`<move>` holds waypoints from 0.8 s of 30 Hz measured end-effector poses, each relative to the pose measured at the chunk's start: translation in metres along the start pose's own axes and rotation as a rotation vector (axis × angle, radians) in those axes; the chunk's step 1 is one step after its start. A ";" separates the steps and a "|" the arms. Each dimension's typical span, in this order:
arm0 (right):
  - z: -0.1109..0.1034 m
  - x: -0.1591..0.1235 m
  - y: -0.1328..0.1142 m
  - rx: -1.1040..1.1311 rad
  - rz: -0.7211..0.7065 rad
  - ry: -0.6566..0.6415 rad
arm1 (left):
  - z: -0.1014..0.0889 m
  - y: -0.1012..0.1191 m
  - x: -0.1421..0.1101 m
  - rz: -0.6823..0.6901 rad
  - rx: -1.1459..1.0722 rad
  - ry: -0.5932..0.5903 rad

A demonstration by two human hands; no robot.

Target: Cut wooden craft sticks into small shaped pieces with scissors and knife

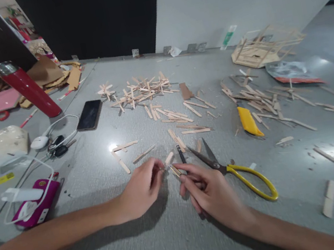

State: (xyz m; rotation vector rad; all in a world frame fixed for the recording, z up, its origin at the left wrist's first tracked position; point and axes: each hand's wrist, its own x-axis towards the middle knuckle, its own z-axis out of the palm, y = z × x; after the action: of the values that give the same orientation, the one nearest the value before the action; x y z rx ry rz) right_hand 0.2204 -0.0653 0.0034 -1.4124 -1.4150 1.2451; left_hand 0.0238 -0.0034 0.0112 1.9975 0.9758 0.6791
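My right hand [209,190] pinches short wooden craft stick pieces [175,171] between thumb and fingers. Close by, my left hand [141,190] has its thumb and fingertips drawn together; whatever is between them is too small to make out. A short stick end [169,158] shows between the two hands, and I cannot tell whether it is held. A slim black pen-like tool [180,154] points away from me just beyond my right fingers, its lower part hidden by them. Scissors with yellow handles [226,168] lie with blades apart, right of that hand.
Many craft sticks [147,88] are heaped farther back, more [260,102] at right beside a yellow tool [249,121]. A stick frame [257,53] stands back right. At left are a phone [89,115], red bottle [29,89], keys [60,149], purple power bank [47,191] and cables.
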 end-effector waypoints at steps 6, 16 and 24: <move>-0.007 0.000 0.003 -0.322 -0.336 0.212 | -0.009 0.003 0.003 -0.141 -0.119 -0.179; -0.011 -0.005 0.008 -0.632 -0.569 0.322 | -0.010 0.009 -0.005 -0.109 -0.232 -0.141; -0.012 -0.004 0.005 -0.573 -0.493 0.377 | -0.013 0.011 -0.006 0.007 -0.192 -0.102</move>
State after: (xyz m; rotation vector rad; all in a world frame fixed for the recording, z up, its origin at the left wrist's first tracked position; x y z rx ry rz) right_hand 0.2335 -0.0684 0.0016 -1.4285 -1.7711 0.2464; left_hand 0.0153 -0.0077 0.0270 1.8488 0.8114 0.6432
